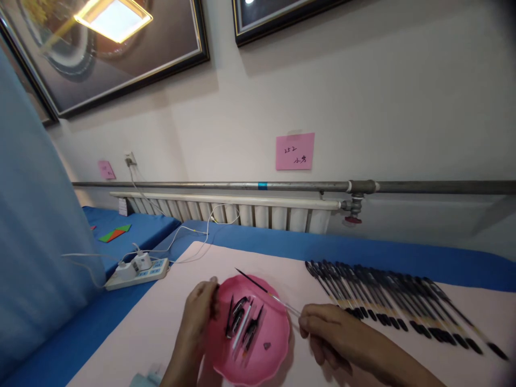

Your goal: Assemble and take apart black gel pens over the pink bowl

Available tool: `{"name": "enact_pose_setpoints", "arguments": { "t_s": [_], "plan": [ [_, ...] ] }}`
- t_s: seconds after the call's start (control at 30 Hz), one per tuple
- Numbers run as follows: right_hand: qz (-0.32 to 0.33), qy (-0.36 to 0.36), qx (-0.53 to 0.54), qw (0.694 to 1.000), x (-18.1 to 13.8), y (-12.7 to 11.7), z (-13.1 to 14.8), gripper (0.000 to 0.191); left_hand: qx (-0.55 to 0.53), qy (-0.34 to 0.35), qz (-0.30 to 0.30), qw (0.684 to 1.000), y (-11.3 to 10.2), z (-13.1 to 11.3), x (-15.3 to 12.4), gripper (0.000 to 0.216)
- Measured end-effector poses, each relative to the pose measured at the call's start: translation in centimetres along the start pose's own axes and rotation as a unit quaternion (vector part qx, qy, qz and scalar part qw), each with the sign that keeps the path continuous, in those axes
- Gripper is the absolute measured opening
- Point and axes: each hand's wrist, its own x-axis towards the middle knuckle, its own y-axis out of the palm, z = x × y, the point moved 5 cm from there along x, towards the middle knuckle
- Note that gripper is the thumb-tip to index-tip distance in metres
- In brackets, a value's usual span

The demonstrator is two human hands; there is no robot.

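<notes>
A scalloped pink bowl stands on the pale pink sheet in front of me. My left hand is curled over its left rim, with blurred fingertips partly hidden. Inside the bowl lie several black pen-like pieces, a white stick and a small grey bit. My right hand is closed, pinching the pale end of a thin stick. The stick slants over the bowl's upper right rim, its black pointed end toward the upper left.
Right of the bowl lies a row of many black-ended pen-like sticks. A power strip with plugged-in chargers and white cables lies left. A pale blue object shows at the bottom edge. Behind the blue-covered table run a radiator and pipe.
</notes>
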Motion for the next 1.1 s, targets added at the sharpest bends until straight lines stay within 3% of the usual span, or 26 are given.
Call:
{"name": "enact_pose_setpoints", "arguments": {
  "t_s": [0.1,0.17,0.23,0.37,0.47,0.53,0.63,0.7,0.8,0.87,1.1],
  "plan": [
    [-0.016,-0.012,-0.011,1.0,0.2,0.4,0.0,0.021,0.149,-0.034,0.099,0.983,1.7,0.8,-0.9,0.04],
    [-0.027,-0.017,-0.012,0.999,0.1,0.9,0.4,0.021,0.191,-0.049,0.138,0.971,2.5,1.1,-1.6,0.041],
    [-0.028,-0.019,-0.003,0.999,0.1,1.4,0.8,0.021,0.177,-0.06,0.171,0.967,3.4,1.3,-2.3,0.039],
    [0.012,-0.019,0.015,1.0,-0.1,2.8,1.7,0.017,0.036,-0.091,0.228,0.969,5.1,1.6,-3.3,0.037],
    [0.042,-0.009,0.002,0.999,-0.2,3.7,1.9,0.014,-0.021,-0.089,0.215,0.972,5.1,1.5,-2.9,0.034],
    [0.043,-0.005,-0.022,0.999,-0.3,3.9,1.9,0.013,-0.01,-0.056,0.16,0.985,3.9,0.9,-2.0,0.034],
    [-0.024,-0.057,-0.106,0.992,0.0,3.2,2.2,0.019,0.069,0.026,0.031,0.997,1.1,-0.6,-0.7,0.037],
    [-0.097,-0.091,-0.156,0.979,0.3,2.5,2.1,0.023,0.153,0.047,0.0,0.987,0.1,-1.0,-0.4,0.035],
    [-0.17,-0.1,-0.166,0.966,1.0,1.9,1.1,0.016,0.296,0.051,0.033,0.953,0.5,-0.5,-0.5,0.029],
    [-0.185,-0.11,-0.166,0.962,1.4,2.1,0.5,0.026,0.357,0.067,0.054,0.93,1.4,0.2,-0.9,0.025],
    [-0.206,-0.106,-0.302,0.925,1.1,3.9,0.8,0.032,0.437,0.105,0.076,0.89,2.9,1.6,-1.4,0.016]
  ]
}}
